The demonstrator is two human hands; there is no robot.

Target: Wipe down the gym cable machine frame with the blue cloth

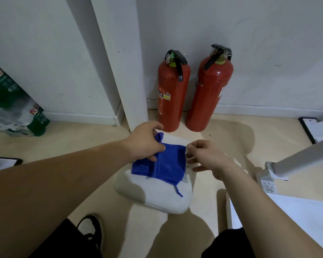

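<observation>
A folded blue cloth lies on a white padded seat low in front of me. My left hand grips the cloth's left and far part, fingers and thumb curled round a bunched fold. My right hand is at the cloth's right edge, its thumb and forefinger held together beside the edge, the other fingers loosely spread; whether it pinches the cloth I cannot tell. White machine frame bars reach in from the right.
Two red fire extinguishers stand against the white wall behind the seat. A white pillar rises at the centre left. A wrapped pack of bottles sits on the floor at left. My shoe is near the bottom.
</observation>
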